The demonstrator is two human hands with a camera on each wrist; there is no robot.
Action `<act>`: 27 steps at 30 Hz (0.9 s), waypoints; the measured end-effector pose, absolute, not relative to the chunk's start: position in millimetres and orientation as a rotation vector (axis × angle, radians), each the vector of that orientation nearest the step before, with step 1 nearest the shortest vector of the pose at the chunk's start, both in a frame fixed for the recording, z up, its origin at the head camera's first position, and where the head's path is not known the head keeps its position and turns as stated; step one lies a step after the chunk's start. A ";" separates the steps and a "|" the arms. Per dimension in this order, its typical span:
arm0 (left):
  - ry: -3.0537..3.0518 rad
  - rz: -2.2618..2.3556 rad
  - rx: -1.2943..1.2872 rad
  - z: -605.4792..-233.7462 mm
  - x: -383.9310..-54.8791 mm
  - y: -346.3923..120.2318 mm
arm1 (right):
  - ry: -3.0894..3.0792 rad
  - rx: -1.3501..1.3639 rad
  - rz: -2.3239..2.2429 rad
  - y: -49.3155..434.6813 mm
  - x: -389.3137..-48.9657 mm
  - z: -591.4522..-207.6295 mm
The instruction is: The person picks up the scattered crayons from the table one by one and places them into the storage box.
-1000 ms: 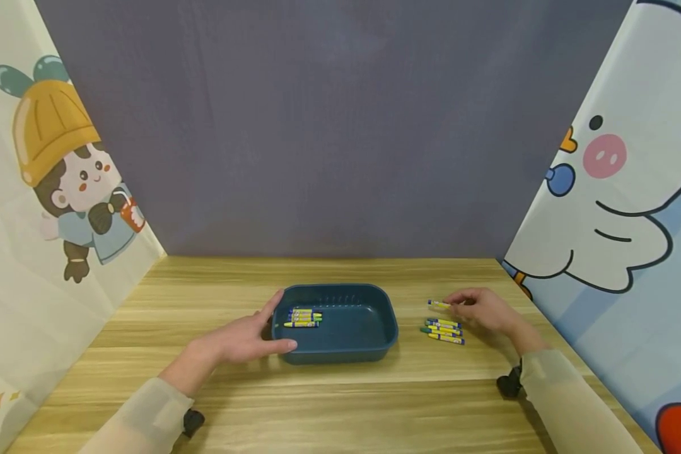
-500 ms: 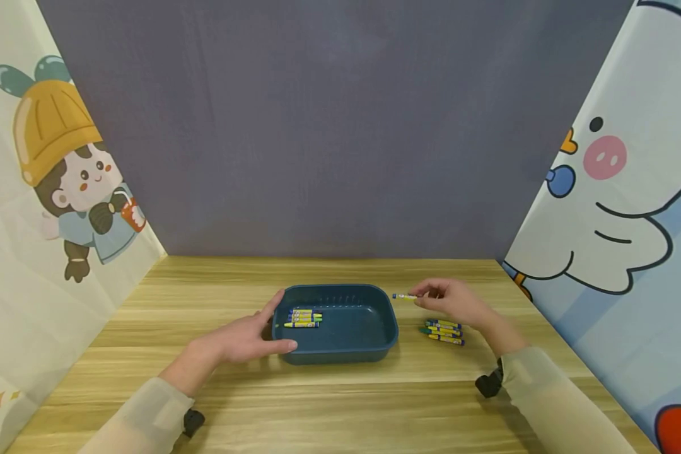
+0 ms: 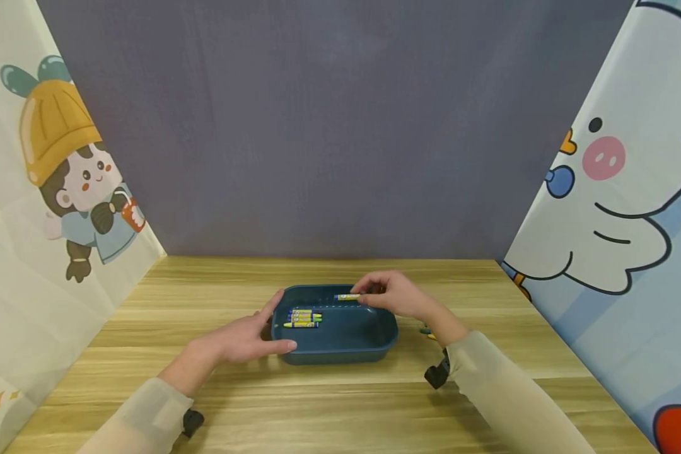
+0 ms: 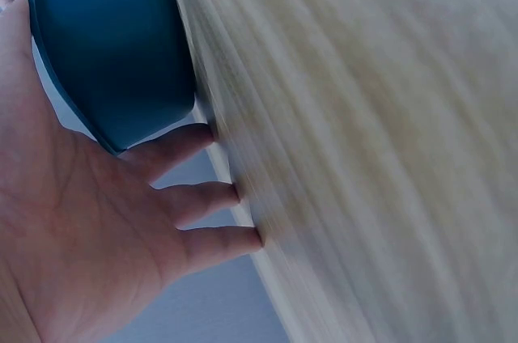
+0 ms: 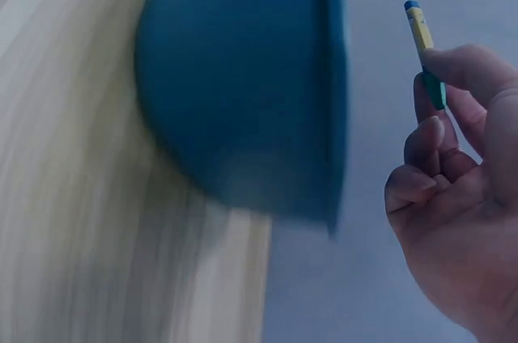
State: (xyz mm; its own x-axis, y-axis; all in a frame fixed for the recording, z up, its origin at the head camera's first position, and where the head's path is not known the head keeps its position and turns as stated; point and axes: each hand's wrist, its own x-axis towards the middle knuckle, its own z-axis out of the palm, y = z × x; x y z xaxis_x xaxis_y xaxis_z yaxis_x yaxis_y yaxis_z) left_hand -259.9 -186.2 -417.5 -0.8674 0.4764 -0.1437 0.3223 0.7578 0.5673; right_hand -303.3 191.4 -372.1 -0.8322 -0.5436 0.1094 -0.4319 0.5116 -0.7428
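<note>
A dark blue plastic basin [image 3: 340, 357] sits on the wooden table. Several crayons with yellow and blue wrappers [image 3: 303, 318] lie side by side in its left part. My left hand [image 3: 235, 339] rests against the basin's left end, thumb at the front rim and index finger at the back; in the left wrist view its other fingers are straight, their tips on the table. Between thumb and fingertips my right hand [image 3: 394, 295] pinches a crayon [image 3: 346, 297] above the back of the basin. The right wrist view shows that crayon's green tip and blue end.
More crayons [image 3: 426, 330] lie on the table right of the basin, mostly hidden behind my right wrist. A grey panel [image 3: 340, 145] stands along the table's back edge, with printed panels at both sides.
My right hand has carried the crayon leftward from the right of the table to above the basin. The left hand and the basin have stayed put.
</note>
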 end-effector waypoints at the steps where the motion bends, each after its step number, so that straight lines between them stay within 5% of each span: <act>1: 2.674 0.791 0.621 -417.6 -260.2 -186.3 | 2.582 -0.858 -1.230 183.2 -304.3 -373.4; 14: 2.633 0.819 0.630 -416.7 -261.6 -185.9 | 2.417 -0.872 -1.293 104.0 -313.7 -394.1; 27: 2.641 0.789 0.631 -417.7 -262.1 -186.3 | 2.455 -0.829 -1.162 85.0 -316.0 -418.2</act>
State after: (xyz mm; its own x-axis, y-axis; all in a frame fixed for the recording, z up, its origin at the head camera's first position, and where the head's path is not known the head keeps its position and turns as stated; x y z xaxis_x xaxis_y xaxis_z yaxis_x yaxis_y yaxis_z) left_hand -262.1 -186.3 -417.7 -0.8540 0.4929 -0.1666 0.3207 0.7507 0.5776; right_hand -316.0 85.0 -418.2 -0.7884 -0.6147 -0.0232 -0.3718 0.5062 -0.7782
